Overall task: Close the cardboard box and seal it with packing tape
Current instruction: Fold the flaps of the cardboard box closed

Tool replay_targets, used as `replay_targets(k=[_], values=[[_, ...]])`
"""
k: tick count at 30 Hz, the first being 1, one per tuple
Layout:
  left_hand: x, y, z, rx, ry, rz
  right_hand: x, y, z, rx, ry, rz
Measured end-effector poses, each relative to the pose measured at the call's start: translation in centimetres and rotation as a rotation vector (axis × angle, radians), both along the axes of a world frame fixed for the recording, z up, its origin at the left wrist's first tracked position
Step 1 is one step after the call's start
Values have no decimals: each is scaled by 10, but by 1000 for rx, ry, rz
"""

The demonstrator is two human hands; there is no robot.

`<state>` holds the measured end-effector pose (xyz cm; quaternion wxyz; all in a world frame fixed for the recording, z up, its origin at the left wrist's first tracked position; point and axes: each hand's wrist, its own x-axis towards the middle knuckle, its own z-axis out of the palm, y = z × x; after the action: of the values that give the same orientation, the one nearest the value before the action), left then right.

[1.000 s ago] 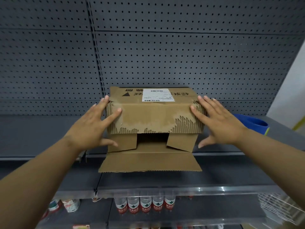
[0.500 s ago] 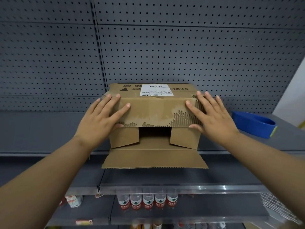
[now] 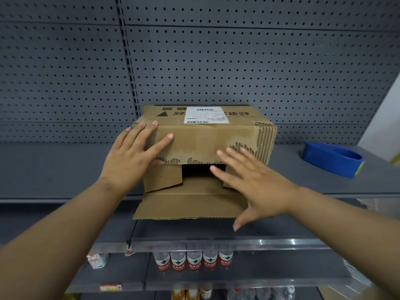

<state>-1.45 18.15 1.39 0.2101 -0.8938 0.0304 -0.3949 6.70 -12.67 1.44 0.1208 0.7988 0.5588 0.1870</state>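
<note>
Head cam: the cardboard box (image 3: 205, 148) lies on its side at the front of the grey shelf (image 3: 54, 169), open end toward you. Your left hand (image 3: 132, 161) lies flat on its left corner, fingers straight, gripping nothing. Your right hand (image 3: 255, 182) is spread in front of the opening w/ fingers relaxed, nothing held; can't tell if it touches the side flap. The bottom flap (image 3: 188, 206) juts past the shelf edge, so a hard push could tip the box off. The torn top flap (image 3: 194, 146) may not meet flush. The blue tape dispenser (image 3: 331, 158) sits well apart to the right, so the flaps may spring open when you reach for it.
</note>
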Motion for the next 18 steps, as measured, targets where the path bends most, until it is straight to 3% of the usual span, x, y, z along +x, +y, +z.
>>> replay_targets(k=[6, 18], values=[[-3, -1, 1, -19, 3, -2, 0, 8, 0, -34, -25, -68], [-5, -13, 8, -125, 41, 7, 9, 23, 28, 310, -78, -365]])
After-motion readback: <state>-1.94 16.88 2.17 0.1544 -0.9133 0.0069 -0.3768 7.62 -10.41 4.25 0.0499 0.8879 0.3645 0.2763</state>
